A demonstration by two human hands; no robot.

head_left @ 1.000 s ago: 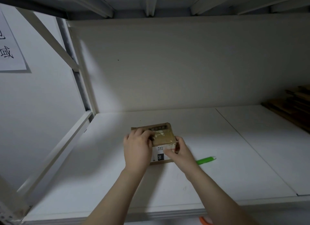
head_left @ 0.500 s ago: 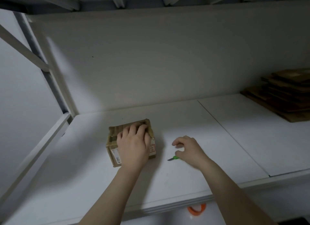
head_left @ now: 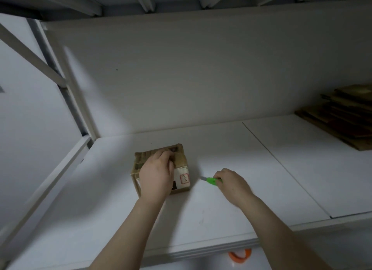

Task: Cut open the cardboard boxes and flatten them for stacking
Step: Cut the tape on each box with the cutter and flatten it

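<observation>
White shelf board (head_left: 231, 148) fills the lower view, backed by a plain white panel (head_left: 201, 78) and framed at 9 o'clock by a grey metal upright with a diagonal brace (head_left: 30, 54).

Left of the board's middle stands the small brown cardboard box (head_left: 180, 159), closed, wrapped in tape, with a white label on its near right face. The left hand (head_left: 157, 175) lies palm down on the box top. Its forearm comes in from 6 o'clock. Its fingers are bent and close together, the tips clamped on the taped top toward the far edge, and the thumb lies along the hand's right side.

At 3 o'clock from the box, just beside it but apart, the right hand (head_left: 233, 184) grips a bright green plastic utility knife (head_left: 211, 180). The fingers are curled tight round the handle, the knuckles are up, and the grey tip points toward 9 o'clock, at the box. The right forearm slants in from 5 o'clock.

Well apart at 2 o'clock, a stack of flattened brown cardboard (head_left: 342, 116) rests on the shelf against the back panel. Below the shelf's front lip, at 5 o'clock, part of an orange curved object (head_left: 240, 255) shows.
</observation>
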